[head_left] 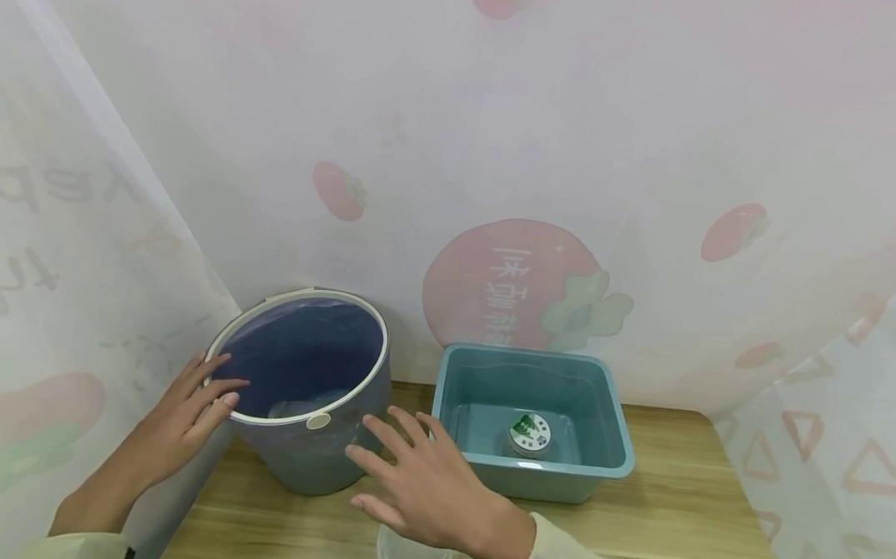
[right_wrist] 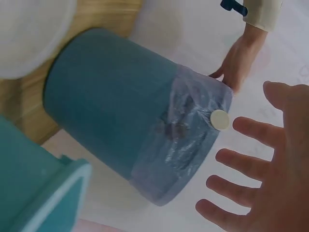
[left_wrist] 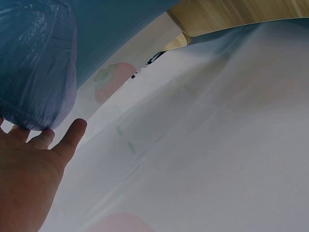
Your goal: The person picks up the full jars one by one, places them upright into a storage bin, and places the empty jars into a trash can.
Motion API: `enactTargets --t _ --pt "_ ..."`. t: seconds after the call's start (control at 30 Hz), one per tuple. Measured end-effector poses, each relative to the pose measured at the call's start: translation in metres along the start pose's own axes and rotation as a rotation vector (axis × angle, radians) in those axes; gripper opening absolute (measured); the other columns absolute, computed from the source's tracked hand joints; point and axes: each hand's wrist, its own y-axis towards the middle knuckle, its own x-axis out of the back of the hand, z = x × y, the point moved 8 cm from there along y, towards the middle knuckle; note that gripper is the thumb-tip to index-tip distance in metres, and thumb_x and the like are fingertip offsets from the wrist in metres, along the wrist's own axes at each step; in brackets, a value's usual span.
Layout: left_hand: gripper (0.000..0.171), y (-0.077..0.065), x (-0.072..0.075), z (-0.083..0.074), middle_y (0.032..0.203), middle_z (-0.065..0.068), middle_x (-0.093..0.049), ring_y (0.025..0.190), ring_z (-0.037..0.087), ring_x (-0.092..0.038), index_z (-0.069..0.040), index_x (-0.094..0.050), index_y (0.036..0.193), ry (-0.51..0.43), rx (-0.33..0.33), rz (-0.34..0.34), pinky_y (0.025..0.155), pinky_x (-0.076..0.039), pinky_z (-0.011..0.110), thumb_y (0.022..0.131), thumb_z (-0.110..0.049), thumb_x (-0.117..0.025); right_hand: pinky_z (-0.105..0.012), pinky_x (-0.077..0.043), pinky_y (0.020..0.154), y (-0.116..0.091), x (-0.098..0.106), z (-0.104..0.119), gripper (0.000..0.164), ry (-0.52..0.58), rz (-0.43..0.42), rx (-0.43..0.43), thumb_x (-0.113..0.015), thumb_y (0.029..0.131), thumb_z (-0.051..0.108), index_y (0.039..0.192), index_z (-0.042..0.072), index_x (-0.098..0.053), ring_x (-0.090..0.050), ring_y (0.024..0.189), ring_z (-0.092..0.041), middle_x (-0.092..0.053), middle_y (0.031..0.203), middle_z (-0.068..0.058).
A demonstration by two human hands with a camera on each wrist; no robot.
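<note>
A blue-green trash bin [head_left: 308, 457] with a cream rim ring stands at the left of the table, lined with a thin purplish plastic bag [right_wrist: 183, 130]. My left hand [head_left: 190, 414] rests at the bin's left rim, its fingers extended over the edge. In the left wrist view, its fingertips lie right at the bagged rim. My right hand [head_left: 427, 483] hovers in front of the bin with fingers spread, holding nothing. In the right wrist view, those fingers point toward the bin's bagged upper part and the round cream button [right_wrist: 219, 120].
Right of the bin sits a teal rectangular basin [head_left: 613, 458] holding a small round container [head_left: 530, 433] with a green-printed white lid. A translucent round container [head_left: 409, 557] stands at the wooden table's [head_left: 679, 490] front, partly under my right hand. Printed white sheets [head_left: 574, 135] enclose the table.
</note>
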Motion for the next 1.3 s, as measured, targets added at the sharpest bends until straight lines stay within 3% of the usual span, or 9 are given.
enactTargets --t 0.17,0.33,0.53,0.67,0.8,1.1,1.3 --pt "0.035 0.001 -0.001 0.002 0.163 0.019 -0.022 0.154 0.036 0.009 -0.014 -0.061 0.133 -0.006 0.004 0.007 0.109 -0.004 0.079 0.107 -0.032 -0.046 -0.049 -0.045 0.104 -0.018 -0.01 0.001 0.054 0.016 -0.016 -0.012 -0.034 0.102 0.064 0.146 0.036 -0.047 -0.041 0.141 -0.029 -0.041 0.155 0.0" --pt "0.035 -0.001 -0.001 0.004 0.163 0.018 -0.021 0.154 0.035 0.01 -0.014 -0.061 0.134 -0.011 0.009 0.009 0.109 -0.004 0.079 0.107 -0.032 -0.046 -0.052 -0.044 0.105 -0.035 -0.03 0.004 0.057 0.097 0.051 -0.028 -0.025 0.102 0.066 0.151 0.039 -0.04 -0.037 0.143 -0.029 -0.036 0.157 0.001" --pt "0.035 -0.002 0.002 0.003 0.163 0.019 -0.021 0.154 0.035 0.01 -0.014 -0.061 0.133 -0.016 0.015 0.009 0.108 -0.003 0.08 0.107 -0.033 -0.046 -0.053 -0.047 0.103 -0.054 -0.056 0.014 0.058 0.16 0.045 -0.005 -0.037 0.102 0.062 0.154 0.036 -0.037 -0.038 0.144 -0.03 -0.037 0.158 -0.003" --pt "0.035 -0.003 0.004 0.005 0.163 0.019 -0.021 0.154 0.036 0.01 -0.013 -0.061 0.133 -0.009 0.006 0.003 0.109 -0.002 0.079 0.107 -0.031 -0.046 -0.051 -0.048 0.101 -0.061 -0.071 0.024 0.058 0.114 -0.012 0.006 -0.042 0.1 0.063 0.151 0.035 -0.041 -0.044 0.139 -0.033 -0.041 0.155 -0.006" --pt "0.035 -0.004 0.006 0.008 0.163 0.02 -0.022 0.154 0.037 0.009 -0.012 -0.062 0.133 0.003 0.001 -0.007 0.11 -0.002 0.078 0.107 -0.03 -0.047 -0.053 -0.049 0.099 -0.066 -0.087 0.031 0.059 0.063 -0.045 0.004 -0.039 0.099 0.067 0.149 0.037 -0.042 -0.046 0.137 -0.035 -0.042 0.154 -0.007" --pt "0.035 -0.005 0.006 0.012 0.163 0.018 -0.022 0.154 0.035 0.009 -0.012 -0.061 0.133 0.003 0.005 -0.009 0.109 -0.003 0.079 0.107 -0.03 -0.047 -0.058 -0.045 0.101 -0.08 -0.13 0.044 0.085 0.007 0.053 0.036 -0.031 0.089 0.084 0.159 0.037 -0.022 -0.036 0.144 -0.037 -0.026 0.164 -0.009" --pt "0.035 -0.006 0.005 0.013 0.163 0.018 -0.021 0.154 0.035 0.009 -0.012 -0.061 0.133 -0.002 0.006 -0.009 0.108 -0.002 0.08 0.107 -0.031 -0.047 -0.058 -0.045 0.102 -0.086 -0.147 0.046 0.086 -0.035 0.049 0.036 -0.03 0.088 0.085 0.16 0.038 -0.02 -0.034 0.146 -0.037 -0.027 0.164 -0.008"
